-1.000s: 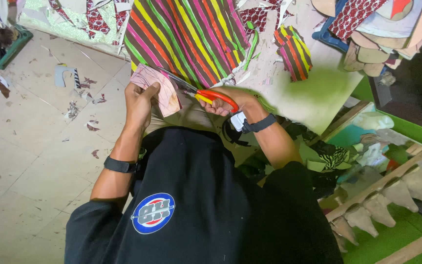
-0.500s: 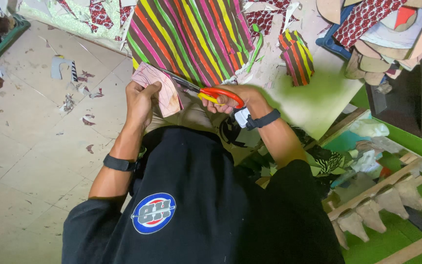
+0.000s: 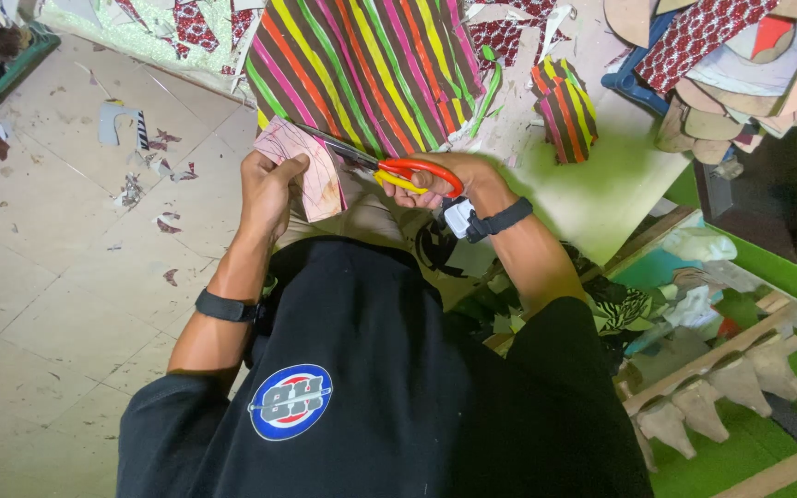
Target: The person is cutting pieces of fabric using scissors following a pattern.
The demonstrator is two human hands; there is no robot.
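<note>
Pink piece — perhaps fabric — between hands

From up here I see myself in a black short-sleeved shirt, its front marked with a round badge ringed in blue, with white and red inside and pale lettering too small for me to make out. My left wrist carries a plain black band just above the forearm, while my right wrist wears a black strap with a pale square watch face turned outward. Both arms are bare from the sleeve hems down to the left hand and the right hand.
</note>
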